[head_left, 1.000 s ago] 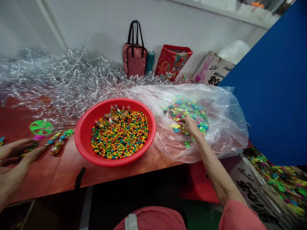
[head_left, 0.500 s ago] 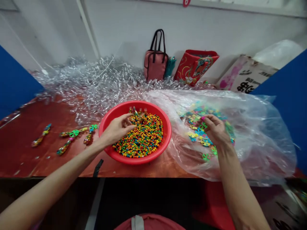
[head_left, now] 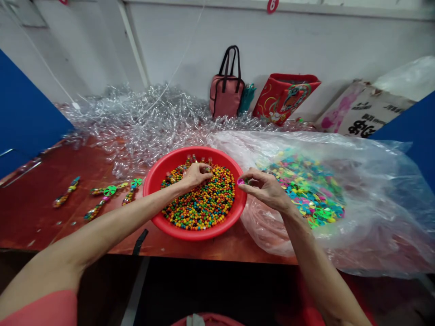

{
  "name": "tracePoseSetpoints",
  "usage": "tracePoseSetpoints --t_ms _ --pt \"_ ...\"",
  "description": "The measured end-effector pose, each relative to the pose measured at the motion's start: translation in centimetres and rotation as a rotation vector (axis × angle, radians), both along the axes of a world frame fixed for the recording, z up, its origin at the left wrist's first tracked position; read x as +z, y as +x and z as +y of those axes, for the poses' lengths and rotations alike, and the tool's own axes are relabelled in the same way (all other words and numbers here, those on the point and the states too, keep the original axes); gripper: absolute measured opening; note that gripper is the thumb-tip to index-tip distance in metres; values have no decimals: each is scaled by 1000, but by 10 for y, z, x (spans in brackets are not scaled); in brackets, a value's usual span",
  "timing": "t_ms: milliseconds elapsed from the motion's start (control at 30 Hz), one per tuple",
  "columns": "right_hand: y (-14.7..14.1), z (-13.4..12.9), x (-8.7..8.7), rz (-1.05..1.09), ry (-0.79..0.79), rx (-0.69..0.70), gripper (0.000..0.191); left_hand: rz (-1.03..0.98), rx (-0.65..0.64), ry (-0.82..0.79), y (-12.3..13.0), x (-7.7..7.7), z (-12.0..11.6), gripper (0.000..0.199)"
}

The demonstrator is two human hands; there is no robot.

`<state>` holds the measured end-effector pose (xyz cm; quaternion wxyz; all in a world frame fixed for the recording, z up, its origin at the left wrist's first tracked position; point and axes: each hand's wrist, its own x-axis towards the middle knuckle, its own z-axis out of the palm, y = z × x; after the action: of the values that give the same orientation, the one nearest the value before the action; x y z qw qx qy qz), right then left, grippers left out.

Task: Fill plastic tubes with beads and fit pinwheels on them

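Observation:
My left hand (head_left: pixel 196 176) sits inside the red plastic basin (head_left: pixel 217 228), its fingers curled just above the multicoloured candy beads (head_left: pixel 204 203). Whatever those fingers may hold is hidden. Small clear tubes (head_left: pixel 199 160) lie at the basin's far side near them. My right hand (head_left: pixel 265 190) is just beyond the basin's right rim, pinching a small pink and green piece (head_left: pixel 242 181) between thumb and forefinger. To its right, a heap of colourful pinwheel discs (head_left: pixel 309 194) lies on a clear plastic bag (head_left: pixel 380 217).
Assembled bead sticks with green pinwheels (head_left: pixel 110 191) lie on the red tabletop (head_left: pixel 41 222) left of the basin. A large heap of silvery plastic strips (head_left: pixel 136 127) lies behind. Bags lean against the wall (head_left: pixel 226 97), and blue panels (head_left: pixel 23 117) stand at the sides.
My right hand has left the disc heap and moved left to the basin's rim, now pinching a small piece. My left hand has moved farther into the basin, and the bag lies more spread out.

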<state>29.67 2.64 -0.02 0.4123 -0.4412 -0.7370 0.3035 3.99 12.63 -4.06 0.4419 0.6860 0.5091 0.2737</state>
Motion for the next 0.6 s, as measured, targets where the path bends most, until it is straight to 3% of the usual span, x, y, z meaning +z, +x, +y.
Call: tracePoseSetpoints --t_ms 100,167,333,433,600 --pt "-7 8 5 -21 33 12 24 54 -28 221 3 8 -3 11" --pt "-13 12 9 -35 55 31 23 3 -99 285 1 18 -11 10" --pt "-31 15 21 -194 173 101 16 -187 -301 89 -18 34 -56 36" --pt "-40 13 25 -268 244 160 13 -243 -316 -31 -31 35 -83 48" --pt "-51 2 32 -388 251 285 12 -285 -298 -80 -43 31 -102 45"
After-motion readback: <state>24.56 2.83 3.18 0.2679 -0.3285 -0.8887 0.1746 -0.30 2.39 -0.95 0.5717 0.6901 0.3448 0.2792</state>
